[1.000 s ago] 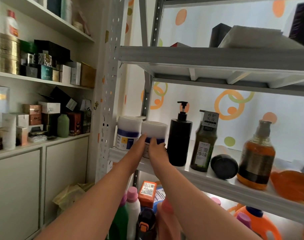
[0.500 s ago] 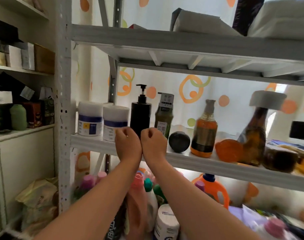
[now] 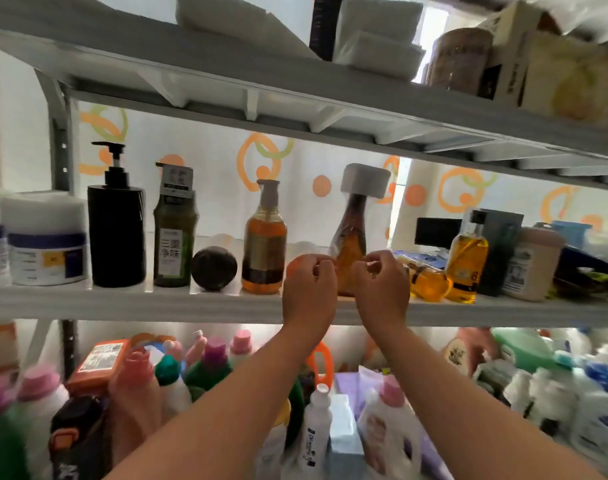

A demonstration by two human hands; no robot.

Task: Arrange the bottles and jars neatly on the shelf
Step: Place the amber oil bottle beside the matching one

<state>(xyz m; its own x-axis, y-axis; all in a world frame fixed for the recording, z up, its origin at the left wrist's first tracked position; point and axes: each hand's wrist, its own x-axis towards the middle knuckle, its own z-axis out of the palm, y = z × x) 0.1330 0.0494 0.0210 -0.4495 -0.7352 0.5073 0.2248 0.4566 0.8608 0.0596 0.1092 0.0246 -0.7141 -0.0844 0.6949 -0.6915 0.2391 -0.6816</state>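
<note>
Both hands are raised at the front edge of the shelf point(image 3: 157, 304), fingers curled loosely into half-fists, the left hand point(image 3: 309, 289) and right hand point(image 3: 382, 289) a little apart; whether either pinches anything I cannot tell. Between and behind them stands a brown bottle point(image 3: 351, 237) with a wide white cap. Along the shelf to the left stand a black pump bottle point(image 3: 117, 233), an amber bottle point(image 3: 264, 244), a green bottle point(image 3: 174, 237), a white jar point(image 3: 47, 244), and a small black jar point(image 3: 214, 268) on its side.
</note>
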